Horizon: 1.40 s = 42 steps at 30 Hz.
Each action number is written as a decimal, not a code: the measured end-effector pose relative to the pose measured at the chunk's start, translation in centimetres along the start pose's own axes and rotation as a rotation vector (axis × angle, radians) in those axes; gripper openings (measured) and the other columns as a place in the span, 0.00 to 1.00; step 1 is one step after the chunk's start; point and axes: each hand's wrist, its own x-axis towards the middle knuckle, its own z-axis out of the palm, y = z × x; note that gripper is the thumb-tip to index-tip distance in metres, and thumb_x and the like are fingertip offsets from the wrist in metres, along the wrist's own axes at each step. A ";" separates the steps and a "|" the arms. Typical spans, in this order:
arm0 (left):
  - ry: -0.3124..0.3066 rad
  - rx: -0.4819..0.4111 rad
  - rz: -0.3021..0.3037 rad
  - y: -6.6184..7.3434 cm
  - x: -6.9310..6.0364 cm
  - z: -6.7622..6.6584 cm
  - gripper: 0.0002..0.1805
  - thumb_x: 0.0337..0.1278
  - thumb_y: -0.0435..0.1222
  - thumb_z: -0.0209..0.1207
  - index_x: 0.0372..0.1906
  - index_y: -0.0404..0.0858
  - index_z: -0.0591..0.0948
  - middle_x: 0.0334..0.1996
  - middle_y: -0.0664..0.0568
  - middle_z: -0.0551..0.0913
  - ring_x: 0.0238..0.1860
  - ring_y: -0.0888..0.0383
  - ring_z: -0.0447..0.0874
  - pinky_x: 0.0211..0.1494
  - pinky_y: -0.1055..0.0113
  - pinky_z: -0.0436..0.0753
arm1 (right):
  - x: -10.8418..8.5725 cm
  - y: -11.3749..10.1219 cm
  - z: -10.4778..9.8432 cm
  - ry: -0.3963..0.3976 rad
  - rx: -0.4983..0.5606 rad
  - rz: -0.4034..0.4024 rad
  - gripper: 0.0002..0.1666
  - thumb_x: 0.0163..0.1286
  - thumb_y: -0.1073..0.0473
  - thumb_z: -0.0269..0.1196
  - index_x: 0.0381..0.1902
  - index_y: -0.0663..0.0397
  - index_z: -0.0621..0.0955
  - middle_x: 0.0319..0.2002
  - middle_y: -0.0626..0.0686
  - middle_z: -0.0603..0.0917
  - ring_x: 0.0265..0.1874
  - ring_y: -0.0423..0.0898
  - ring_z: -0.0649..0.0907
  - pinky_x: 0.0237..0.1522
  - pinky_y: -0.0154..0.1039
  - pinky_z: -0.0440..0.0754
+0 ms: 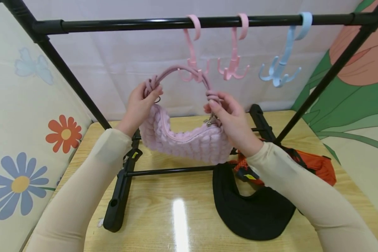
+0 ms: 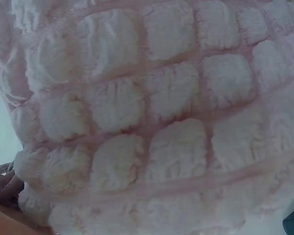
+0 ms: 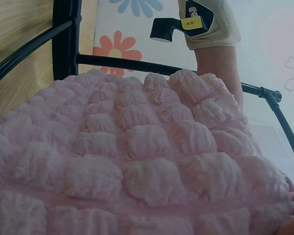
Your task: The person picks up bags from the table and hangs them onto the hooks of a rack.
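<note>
A puffy pink shoulder bag (image 1: 189,141) is held up between both hands under the rack's top bar. Its purple-pink strap (image 1: 173,69) arches up to the left pink hook hanger (image 1: 192,63). I cannot tell whether a prong has caught the strap. My left hand (image 1: 140,106) grips the knotted left end of the strap; my right hand (image 1: 233,113) pinches the knot at the right end. In the left wrist view the bag's quilted side (image 2: 171,93) fills the picture. The right wrist view shows the bag (image 3: 137,142) with the left forearm (image 3: 218,68) beyond it.
From the black top bar (image 1: 123,25) also hang a second pink hook hanger (image 1: 232,64) and a blue one (image 1: 281,68). A black visor-shaped item (image 1: 255,213) lies on the wooden table (image 1: 148,213) at the right, near an orange bag (image 1: 318,166). Rack feet (image 1: 116,206) stand on both sides.
</note>
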 end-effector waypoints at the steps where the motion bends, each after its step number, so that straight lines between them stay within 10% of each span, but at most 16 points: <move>1: 0.002 0.001 -0.002 0.0 0.0 0.0 0.19 0.70 0.42 0.54 0.55 0.31 0.75 0.49 0.39 0.82 0.53 0.53 0.77 0.57 0.63 0.75 | 0.0 0.0 0.1 -0.001 -0.001 0.003 0.21 0.77 0.63 0.51 0.64 0.66 0.69 0.43 0.55 0.80 0.46 0.47 0.79 0.39 0.33 0.76; 19: 0.022 0.051 0.067 0.2 -0.5 -0.2 0.13 0.67 0.42 0.58 0.38 0.35 0.73 0.35 0.50 0.75 0.39 0.59 0.71 0.43 0.69 0.71 | 0.4 0.0 0.2 -0.020 0.001 -0.041 0.27 0.76 0.67 0.49 0.69 0.71 0.62 0.62 0.65 0.72 0.57 0.52 0.75 0.64 0.48 0.68; 42: 0.083 0.075 0.112 -0.2 -1.1 -1.7 0.14 0.68 0.41 0.57 0.38 0.32 0.74 0.30 0.51 0.74 0.33 0.61 0.70 0.38 0.69 0.69 | 1.1 0.5 2.2 0.024 -0.029 -0.131 0.23 0.77 0.67 0.50 0.67 0.67 0.69 0.54 0.62 0.80 0.43 0.45 0.80 0.41 0.34 0.78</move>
